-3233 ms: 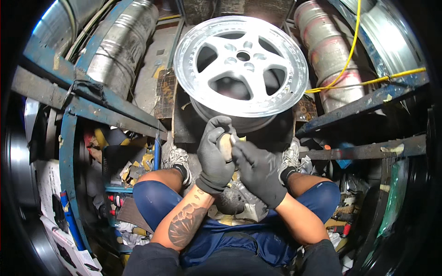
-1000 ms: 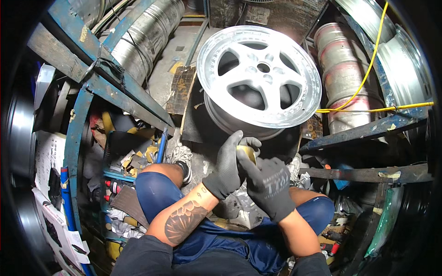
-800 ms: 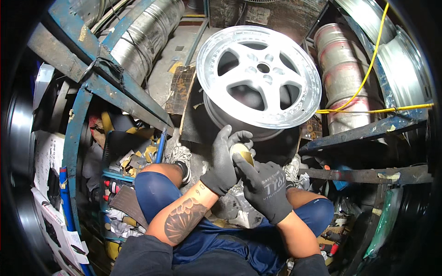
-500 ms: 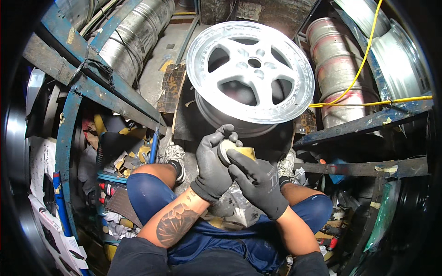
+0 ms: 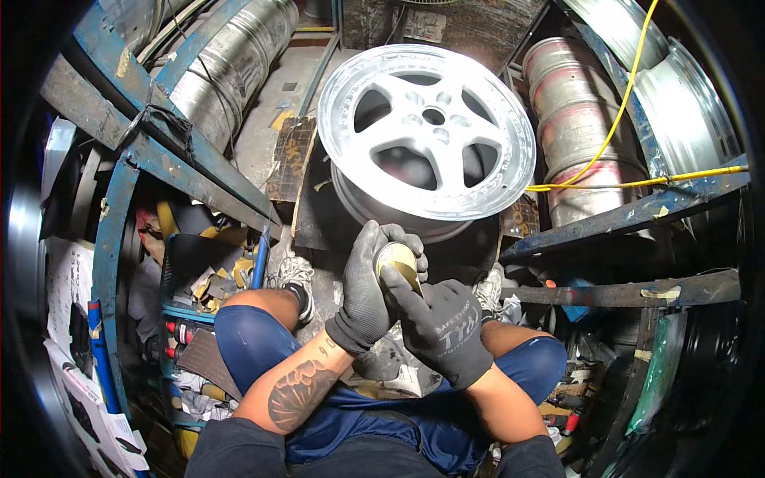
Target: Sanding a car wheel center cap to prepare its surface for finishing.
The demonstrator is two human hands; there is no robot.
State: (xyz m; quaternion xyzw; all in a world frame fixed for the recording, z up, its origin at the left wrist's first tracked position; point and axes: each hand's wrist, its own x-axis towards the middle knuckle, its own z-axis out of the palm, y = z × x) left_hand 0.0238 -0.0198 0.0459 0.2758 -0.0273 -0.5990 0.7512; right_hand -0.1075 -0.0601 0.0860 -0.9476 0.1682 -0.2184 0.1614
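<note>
Both my hands wear dark grey gloves and meet in front of the wheel rim. In my left hand point(image 5: 365, 291), the fingers are wrapped round a small round pad point(image 5: 390, 254) with a pale yellowish face. My right hand point(image 5: 448, 331) comes in from the right, its fingers pressed on a piece of yellow sandpaper point(image 5: 408, 272) lying over the pad's face. The right fingertips are partly hidden behind the hand. Just beyond, a silver five-spoke wheel rim point(image 5: 441, 159) lies tilted face up on a dark stand, apart from both hands.
A bin of yellow sandpaper scraps point(image 5: 213, 288) stands to my left, above red-capped bottles point(image 5: 182, 328). Blue metal racks point(image 5: 111, 263) flank both sides. Stacked rim barrels point(image 5: 570, 119) stand at the right, where a yellow cable point(image 5: 617, 135) runs across. More barrels point(image 5: 231, 68) lie at the far left.
My right fingers have slid further over the pad, and less of the yellow sandpaper sticks out to the right. My left fingers have closed further round the pad. The view has shifted slightly.
</note>
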